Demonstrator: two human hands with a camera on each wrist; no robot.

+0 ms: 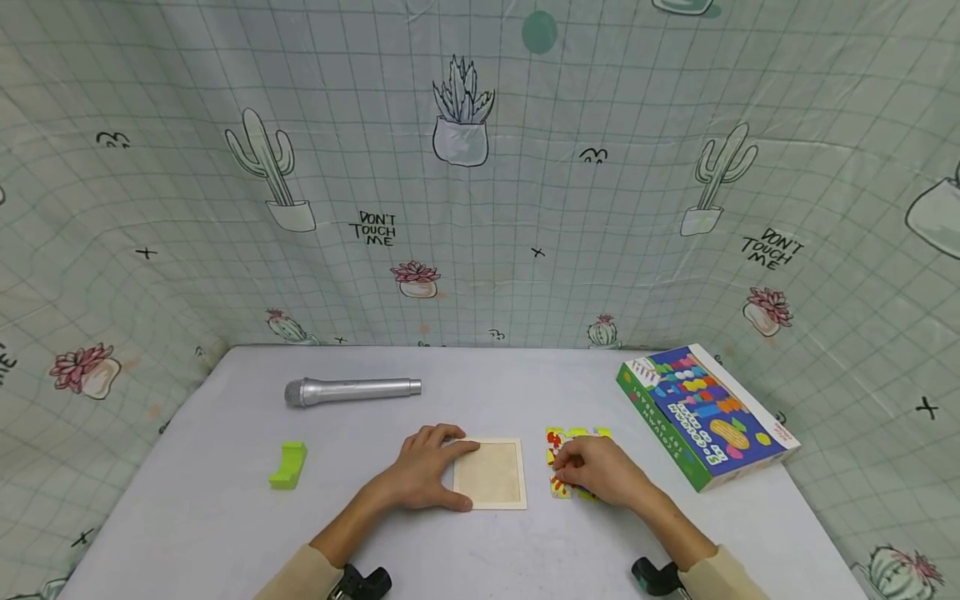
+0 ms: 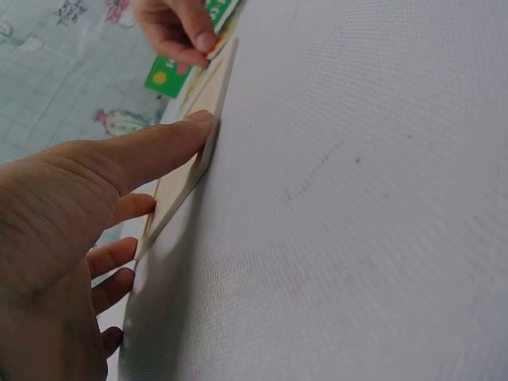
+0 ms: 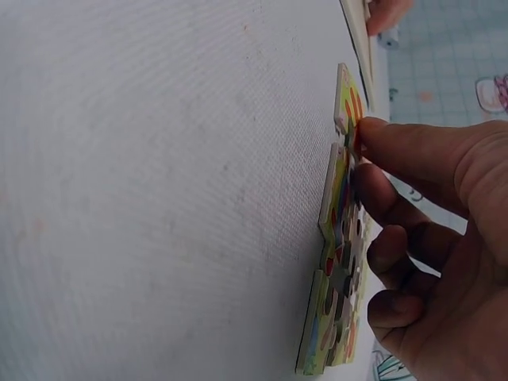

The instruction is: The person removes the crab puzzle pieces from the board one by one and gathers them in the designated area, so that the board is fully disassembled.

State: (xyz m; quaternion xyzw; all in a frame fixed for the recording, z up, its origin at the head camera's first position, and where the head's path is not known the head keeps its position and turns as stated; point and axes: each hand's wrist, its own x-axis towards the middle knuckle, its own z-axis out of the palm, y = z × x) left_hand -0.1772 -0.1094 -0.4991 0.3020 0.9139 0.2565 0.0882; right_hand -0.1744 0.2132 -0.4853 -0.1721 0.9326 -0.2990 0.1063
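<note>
My left hand (image 1: pixel 429 468) holds a square, shallow wooden puzzle tray (image 1: pixel 489 474) at its left side. Its thumb lies on the near edge and the index finger on the far edge, while the other fingers spread beside it. To the right, my right hand (image 1: pixel 602 471) is over a group of yellow, printed jigsaw puzzle pieces (image 3: pixel 333 262). Thumb and index finger pinch the piece with orange stripes (image 3: pixel 346 99) at the group's near left corner; the other fingers curl loosely. Part of the group is hidden under this hand in the head view.
A blue and green box (image 1: pixel 705 417) with colourful print lies at the right of the white table (image 1: pixel 495 562). At the back left is a silver microphone (image 1: pixel 352 391), with a lime-green block (image 1: pixel 288 465) nearer on the left. A patterned cloth (image 1: pixel 480 208) hangs behind the table.
</note>
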